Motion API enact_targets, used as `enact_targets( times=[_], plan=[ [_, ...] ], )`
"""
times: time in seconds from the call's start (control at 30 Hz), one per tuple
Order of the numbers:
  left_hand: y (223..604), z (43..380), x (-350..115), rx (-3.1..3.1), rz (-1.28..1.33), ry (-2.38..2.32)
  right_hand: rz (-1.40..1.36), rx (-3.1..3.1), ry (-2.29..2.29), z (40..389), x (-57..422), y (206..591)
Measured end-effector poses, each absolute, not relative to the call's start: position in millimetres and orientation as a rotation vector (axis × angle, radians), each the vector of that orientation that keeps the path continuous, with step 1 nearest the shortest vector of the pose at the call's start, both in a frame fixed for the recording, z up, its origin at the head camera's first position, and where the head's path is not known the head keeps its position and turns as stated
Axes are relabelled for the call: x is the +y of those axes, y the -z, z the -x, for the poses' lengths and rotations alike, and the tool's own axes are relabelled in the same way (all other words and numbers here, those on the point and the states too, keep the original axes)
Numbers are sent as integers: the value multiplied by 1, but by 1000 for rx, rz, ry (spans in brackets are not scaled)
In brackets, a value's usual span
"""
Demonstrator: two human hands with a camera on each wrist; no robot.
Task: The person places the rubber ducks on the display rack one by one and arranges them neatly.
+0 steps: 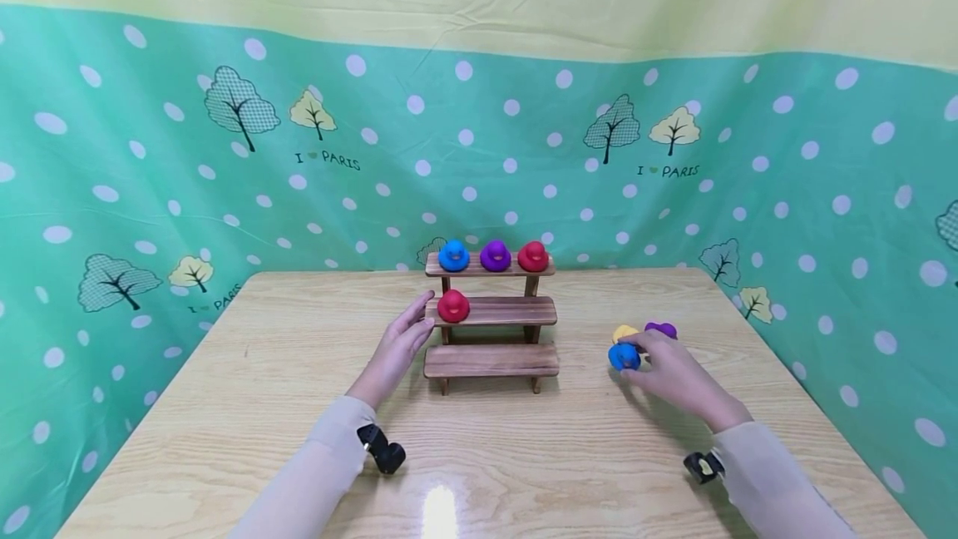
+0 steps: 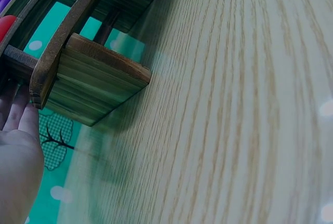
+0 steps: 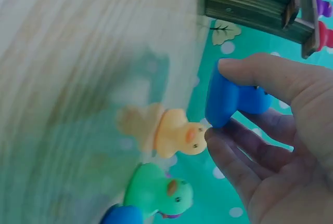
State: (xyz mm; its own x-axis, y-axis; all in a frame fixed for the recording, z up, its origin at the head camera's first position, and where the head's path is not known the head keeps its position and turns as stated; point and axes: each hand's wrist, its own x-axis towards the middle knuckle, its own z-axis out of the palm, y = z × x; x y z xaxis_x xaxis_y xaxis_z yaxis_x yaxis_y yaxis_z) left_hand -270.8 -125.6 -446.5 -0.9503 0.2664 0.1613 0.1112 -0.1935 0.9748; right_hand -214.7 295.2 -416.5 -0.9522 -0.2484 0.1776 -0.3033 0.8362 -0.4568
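My right hand [image 1: 677, 377] pinches a blue rubber duck [image 1: 623, 357] between thumb and fingers. In the right wrist view that blue duck [image 3: 222, 96] is held clear of the table. Beside it are a yellow duck [image 3: 179, 134] and a green duck [image 3: 156, 188]; the green one is hidden in the head view. My left hand [image 1: 392, 354], fingers extended, is at the left end of a three-tier wooden stand [image 1: 494, 360]. On its middle tier, near those fingertips, sits a red duck [image 1: 453, 306]. The top tier bears blue [image 1: 453, 255], purple [image 1: 496, 256] and red [image 1: 534, 256] ducks.
A purple duck [image 1: 662, 329] shows behind my right hand. Another blue piece [image 3: 122, 214] is cut off at the lower edge of the right wrist view. The pale wooden table [image 1: 314, 314] meets a green dotted cloth [image 1: 337, 231] at its back and sides.
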Motion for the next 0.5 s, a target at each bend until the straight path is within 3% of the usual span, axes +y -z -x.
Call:
enact_targets(
  times=[0.5],
  plan=[
    [447,271,-125,1936,-461,-2314,-564,-2727,-707,216,273,391]
  ],
)
